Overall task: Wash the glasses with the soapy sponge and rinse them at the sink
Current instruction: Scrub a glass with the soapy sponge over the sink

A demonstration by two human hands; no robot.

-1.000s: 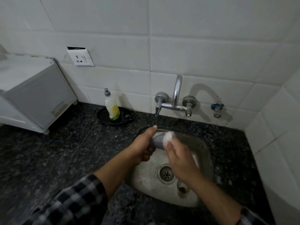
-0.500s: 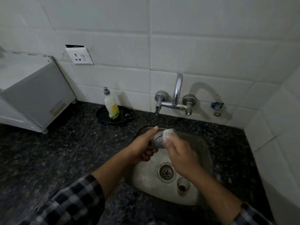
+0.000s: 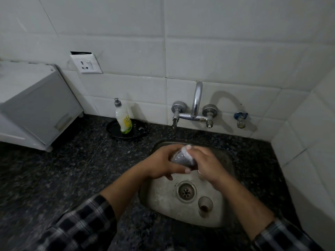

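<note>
Over the steel sink (image 3: 163, 200) my left hand (image 3: 159, 163) grips a small clear glass (image 3: 183, 158) that lies on its side with foam on it. My right hand (image 3: 206, 163) is curled against the glass from the right and holds a white soapy sponge (image 3: 186, 148), of which only a bit shows above the fingers. A second small glass (image 3: 205, 205) stands upright in the basin, right of the drain (image 3: 186, 191). The tap (image 3: 196, 105) is on the wall behind; I see no water running.
A dish soap bottle (image 3: 124, 122) stands on a black dish (image 3: 112, 131) at the back of the dark granite counter (image 3: 72, 169). A white cabinet (image 3: 36, 104) sits at the left. White tiled walls close the back and right side. A small blue valve (image 3: 240, 118) is right of the tap.
My hands have drawn closer together around the glass. The glass has turned in my left hand, and the sponge has slid along it under my right fingers.
</note>
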